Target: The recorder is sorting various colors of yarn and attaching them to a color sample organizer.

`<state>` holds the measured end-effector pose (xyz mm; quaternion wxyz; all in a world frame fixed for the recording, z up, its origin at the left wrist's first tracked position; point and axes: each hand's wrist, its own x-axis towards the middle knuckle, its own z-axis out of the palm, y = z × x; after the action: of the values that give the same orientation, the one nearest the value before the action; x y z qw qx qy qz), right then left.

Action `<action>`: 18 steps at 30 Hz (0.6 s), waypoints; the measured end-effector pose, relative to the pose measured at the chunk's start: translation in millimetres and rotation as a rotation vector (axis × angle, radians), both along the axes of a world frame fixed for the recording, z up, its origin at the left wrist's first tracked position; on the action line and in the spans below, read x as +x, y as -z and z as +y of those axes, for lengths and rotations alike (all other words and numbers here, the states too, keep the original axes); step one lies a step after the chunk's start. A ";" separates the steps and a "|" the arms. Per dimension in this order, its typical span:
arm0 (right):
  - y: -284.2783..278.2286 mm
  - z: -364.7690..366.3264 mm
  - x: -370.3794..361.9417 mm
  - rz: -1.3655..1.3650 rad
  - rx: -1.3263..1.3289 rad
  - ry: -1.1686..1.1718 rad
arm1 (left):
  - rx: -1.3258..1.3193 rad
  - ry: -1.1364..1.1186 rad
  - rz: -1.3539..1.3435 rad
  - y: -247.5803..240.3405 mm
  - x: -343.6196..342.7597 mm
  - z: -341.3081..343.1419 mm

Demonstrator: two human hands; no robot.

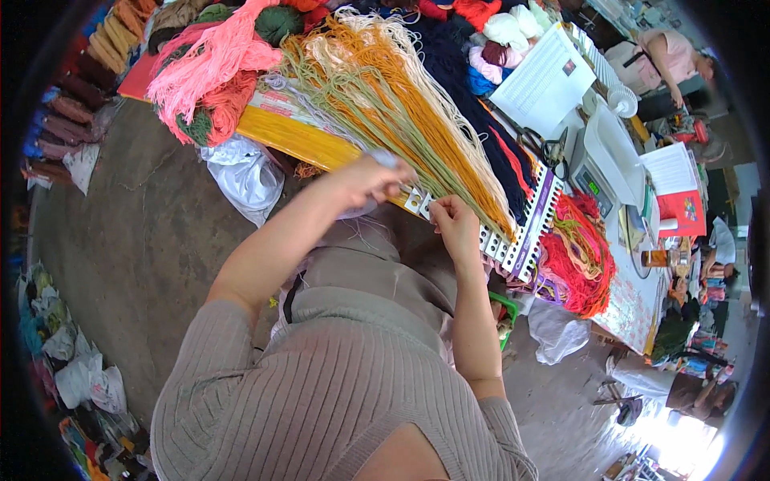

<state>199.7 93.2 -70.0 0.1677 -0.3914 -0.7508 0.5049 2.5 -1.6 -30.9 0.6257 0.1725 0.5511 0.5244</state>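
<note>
My left hand hovers at the table's near edge beside the pale green yarn, smeared by motion. Whether its fingers hold anything I cannot make out. Close to it, my right hand pinches the end of a small white card with dark holes. Long hanks of green yarn, mustard yarn, cream yarn and navy yarn fan out over the table and narrow toward my right hand. More white punched strips lie just right of that hand, under the yarn ends.
A yellow strip runs along the table edge. Pink yarn hangs over the left corner. To the right are a red yarn bundle, scissors, a digital scale and a printed sheet. Other people stand farther right.
</note>
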 end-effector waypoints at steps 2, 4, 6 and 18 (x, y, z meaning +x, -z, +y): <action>-11.3 -5.9 -3.9 -0.022 0.019 0.000 | 0.219 -0.061 -0.501 -20.0 -39.0 -21.3; -16.5 -5.8 -5.1 -0.049 0.071 -0.021 | 0.457 0.010 -0.628 -27.1 -52.1 -28.5; -10.5 -6.0 -2.8 0.061 0.014 0.026 | 0.286 0.012 -0.353 -17.1 -29.7 -17.1; -10.8 -10.1 -3.6 -0.168 0.304 -0.078 | 0.178 -0.228 -0.401 9.6 -137.7 -29.3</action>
<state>196.1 83.1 -59.3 0.1417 -0.3731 -0.8445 0.3572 -135.1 -30.9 -40.5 0.6417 0.0559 0.3833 0.6620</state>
